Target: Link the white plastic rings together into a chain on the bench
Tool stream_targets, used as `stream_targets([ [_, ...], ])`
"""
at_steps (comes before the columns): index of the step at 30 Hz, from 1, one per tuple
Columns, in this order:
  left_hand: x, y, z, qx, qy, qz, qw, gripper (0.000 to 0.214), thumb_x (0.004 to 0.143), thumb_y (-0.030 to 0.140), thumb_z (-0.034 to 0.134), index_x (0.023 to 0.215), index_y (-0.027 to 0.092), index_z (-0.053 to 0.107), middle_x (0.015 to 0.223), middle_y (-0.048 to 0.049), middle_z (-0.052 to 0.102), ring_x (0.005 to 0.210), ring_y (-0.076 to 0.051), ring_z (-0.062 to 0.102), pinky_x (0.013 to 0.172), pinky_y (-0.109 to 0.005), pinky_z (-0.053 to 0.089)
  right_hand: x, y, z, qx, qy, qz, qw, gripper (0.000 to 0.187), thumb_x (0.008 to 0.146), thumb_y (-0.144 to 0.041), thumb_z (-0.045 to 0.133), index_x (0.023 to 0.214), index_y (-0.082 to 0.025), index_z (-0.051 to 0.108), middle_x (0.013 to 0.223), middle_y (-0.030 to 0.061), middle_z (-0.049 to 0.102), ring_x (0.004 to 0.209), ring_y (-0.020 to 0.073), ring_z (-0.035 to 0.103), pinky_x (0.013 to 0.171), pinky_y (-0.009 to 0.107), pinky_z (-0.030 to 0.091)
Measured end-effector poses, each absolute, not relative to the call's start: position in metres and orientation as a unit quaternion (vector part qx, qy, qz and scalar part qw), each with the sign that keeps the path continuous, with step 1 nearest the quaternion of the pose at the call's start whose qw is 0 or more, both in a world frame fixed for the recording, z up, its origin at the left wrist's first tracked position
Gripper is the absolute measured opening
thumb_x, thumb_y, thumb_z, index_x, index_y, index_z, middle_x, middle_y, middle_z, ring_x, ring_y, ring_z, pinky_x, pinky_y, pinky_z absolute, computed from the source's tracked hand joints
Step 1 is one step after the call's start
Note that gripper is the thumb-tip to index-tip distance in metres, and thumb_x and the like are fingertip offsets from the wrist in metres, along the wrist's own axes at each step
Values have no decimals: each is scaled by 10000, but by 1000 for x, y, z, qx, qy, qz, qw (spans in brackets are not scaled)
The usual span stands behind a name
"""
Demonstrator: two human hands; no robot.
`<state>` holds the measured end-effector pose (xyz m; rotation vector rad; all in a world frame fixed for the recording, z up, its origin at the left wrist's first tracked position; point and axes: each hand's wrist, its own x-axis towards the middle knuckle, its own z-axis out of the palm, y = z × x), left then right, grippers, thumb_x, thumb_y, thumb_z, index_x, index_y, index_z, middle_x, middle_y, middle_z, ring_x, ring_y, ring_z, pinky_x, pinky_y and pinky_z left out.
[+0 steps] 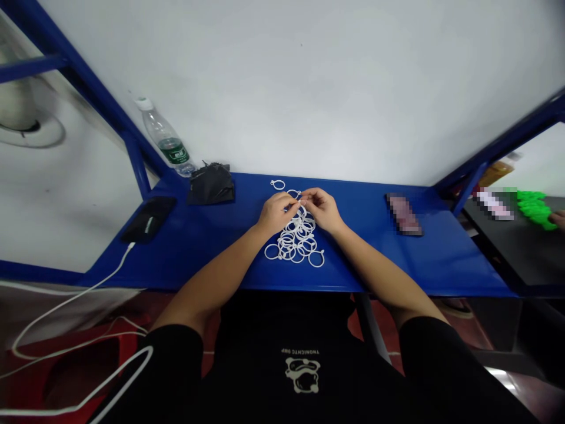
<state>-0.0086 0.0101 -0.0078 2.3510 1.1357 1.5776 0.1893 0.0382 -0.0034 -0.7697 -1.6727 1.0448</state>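
A heap of several white plastic rings (296,240) lies on the blue table (220,247) in front of me. My left hand (277,213) and my right hand (322,209) meet over the far end of the heap, fingers pinched together on one white ring (302,207) between them. A single loose ring (278,185) lies apart, farther back near the wall.
A clear water bottle (165,138) stands at the back left beside a crumpled black cloth (210,184). A dark phone (149,219) with a white cable (66,306) lies at the left edge. Another phone (404,214) lies on the right. Green parts (535,207) sit on the neighbouring table.
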Motion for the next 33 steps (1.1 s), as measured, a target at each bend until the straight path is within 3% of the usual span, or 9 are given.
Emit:
stream_targets([
  [11, -10, 15, -10, 786, 363, 498, 47, 233, 1075, 276, 599, 882, 211, 713, 898, -55, 757, 878, -194, 711, 843, -353, 581, 191, 40, 6, -316, -674, 467, 477, 366, 833, -498, 876, 1005, -235, 688, 835, 0, 683, 714, 146, 585, 654, 299, 486],
  [15, -18, 25, -16, 794, 426, 428, 71, 299, 1129, 302, 485, 1148, 201, 766, 1127, -98, 793, 1078, -243, 713, 1012, -425, 561, 203, 46, 10, -323, -670, 507, 436, 404, 782, -480, 907, 1013, -217, 704, 817, -3, 684, 683, 129, 575, 632, 290, 475],
  [19, -27, 37, -29, 778, 527, 337, 53, 414, 1069, 296, 613, 1474, 223, 667, 1434, -130, 728, 1216, -332, 650, 1064, -506, 514, 211, 54, 7, -358, -677, 495, 411, 360, 793, -474, 878, 975, -205, 724, 747, -22, 658, 633, 115, 534, 606, 281, 446],
  [21, -30, 40, -34, 786, 531, 313, 49, 465, 1048, 264, 637, 1513, 248, 646, 1439, -130, 729, 1201, -356, 642, 1028, -521, 507, 212, 59, 2, -395, -673, 457, 427, 334, 808, -484, 847, 947, -203, 732, 727, -23, 649, 628, 121, 524, 599, 282, 432],
  [27, -26, 40, -37, 800, 516, 302, 42, 364, 1042, 228, 643, 1390, 281, 735, 1276, -119, 785, 1107, -331, 658, 973, -485, 479, 214, 71, -14, -438, -686, 389, 431, 330, 802, -511, 789, 910, -204, 737, 752, 0, 689, 664, 155, 575, 640, 308, 466],
  [31, -28, 40, -34, 780, 549, 296, 49, 140, 1004, 302, 733, 1088, 259, 836, 1080, -114, 785, 1026, -314, 672, 931, -452, 479, 215, 71, -16, -443, -705, 364, 418, 307, 812, -490, 759, 912, -200, 753, 772, 11, 708, 676, 158, 589, 661, 311, 464],
  [33, -31, 40, -32, 771, 567, 285, 52, 136, 989, 344, 754, 944, 248, 839, 971, -101, 771, 942, -296, 678, 883, -431, 489, 214, 69, -16, -440, -713, 358, 412, 298, 818, -483, 757, 919, -202, 759, 798, 19, 728, 692, 163, 602, 665, 310, 469],
])
